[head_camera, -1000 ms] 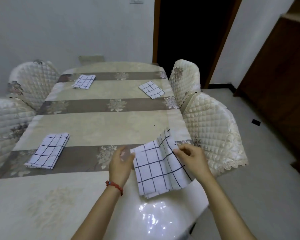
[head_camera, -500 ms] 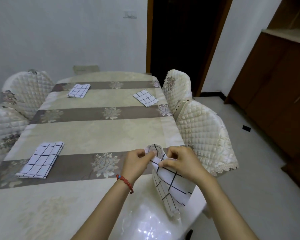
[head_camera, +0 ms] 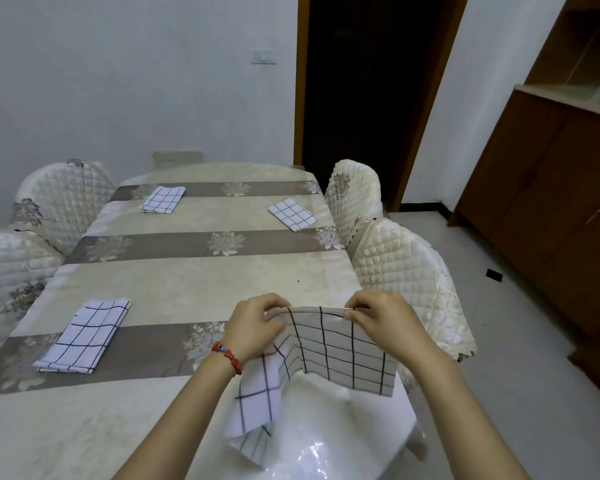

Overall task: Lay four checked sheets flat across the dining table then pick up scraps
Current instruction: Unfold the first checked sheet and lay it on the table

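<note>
I see the white cloth sheet with a black checked grid (head_camera: 340,344) held up over the near right corner of the worktop (head_camera: 187,282), its top edge stretched level between my two hands. My left hand (head_camera: 257,327), with a red beaded bracelet (head_camera: 227,355) at the wrist, has its grip closed on the upper left corner, fingers curled over the edge; my right hand (head_camera: 381,320) has its grip pinched on the upper right corner. From that edge the sheet hangs toward me, and its lower left part trails down in folds onto the worktop by my left forearm. Three more folded white checked sheets lie flat on the worktop: one near the left edge (head_camera: 84,336), one at the far left (head_camera: 162,199), one at the far right (head_camera: 291,214). The worktop wears a cream cloth with grey-brown flowered bands under a glossy clear cover. Cream quilted chairs stand along both sides, two on the right (head_camera: 406,271) and two on the left (head_camera: 59,199). Beyond are a white wall, a dark open doorway (head_camera: 364,81) with a brown frame, and a brown wooden cabinet (head_camera: 555,209) on the right over a pale floor.
</note>
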A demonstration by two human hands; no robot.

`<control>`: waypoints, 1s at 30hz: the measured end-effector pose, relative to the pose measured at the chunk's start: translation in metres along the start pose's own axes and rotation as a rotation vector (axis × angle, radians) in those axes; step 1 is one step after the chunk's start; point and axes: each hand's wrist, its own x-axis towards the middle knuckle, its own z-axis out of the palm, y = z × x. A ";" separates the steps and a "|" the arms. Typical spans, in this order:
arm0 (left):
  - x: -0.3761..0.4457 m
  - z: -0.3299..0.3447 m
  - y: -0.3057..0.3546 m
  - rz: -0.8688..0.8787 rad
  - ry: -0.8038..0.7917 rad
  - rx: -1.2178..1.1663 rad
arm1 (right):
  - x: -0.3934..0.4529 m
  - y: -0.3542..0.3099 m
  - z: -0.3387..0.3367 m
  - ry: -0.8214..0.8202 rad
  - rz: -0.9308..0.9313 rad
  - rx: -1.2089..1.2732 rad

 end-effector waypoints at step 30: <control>0.019 -0.039 0.010 -0.148 0.290 -0.732 | -0.003 0.031 0.001 0.273 0.213 0.974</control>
